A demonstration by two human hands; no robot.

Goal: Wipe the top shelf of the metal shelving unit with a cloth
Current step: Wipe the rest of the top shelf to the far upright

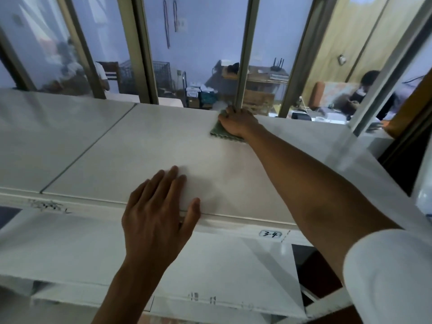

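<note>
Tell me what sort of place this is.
Probably an office or storeroom. The white metal shelf carries a handwritten number label, and beyond the window frame is a cluttered desk with a router on it.

- The top shelf point(149, 146) of the metal shelving unit is a broad, flat, off-white panel seen from above, with a thin dark seam running diagonally across its left part and a raised lip along the near edge.
- A green cloth point(216, 131) with a scalloped edge lies flat on the shelf near its far edge, right of centre, mostly covered; only its left and near margins show, close to the window frame behind the shelf.
</note>
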